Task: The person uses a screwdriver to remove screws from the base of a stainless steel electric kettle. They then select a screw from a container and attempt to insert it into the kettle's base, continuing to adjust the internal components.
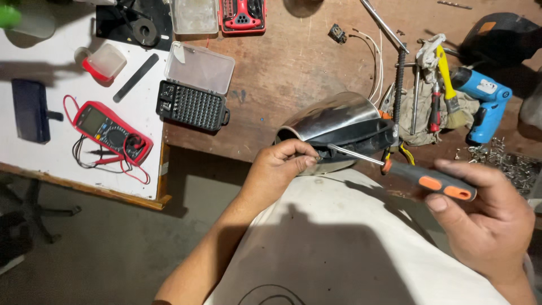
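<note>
Left hand: the left hand [280, 165] comes up from the lower left, forearm slanting; fingers curled, thumb and fingertips pinching the black base edge of the kettle [339, 131] beside the screwdriver tip.
Right hand: the right hand [485, 217] enters from the lower right, fingers wrapped closed round the handle of the screwdriver [415, 174], shaft pointing left and slightly up.
Screwdriver: one; black handle with orange patches, thin metal shaft, tip meeting the kettle's base just by the left fingertips.
Kettle: one; shiny steel body lying on its side with a black plastic base, at the near edge of the brown bench [293, 62], just above the person's lap.
Counts: one red meter [111, 131] with leads on the white table [62, 113]; one open bit case [195, 93]; one blue drill [483, 99]; one yellow-handled brush [450, 90].
</note>
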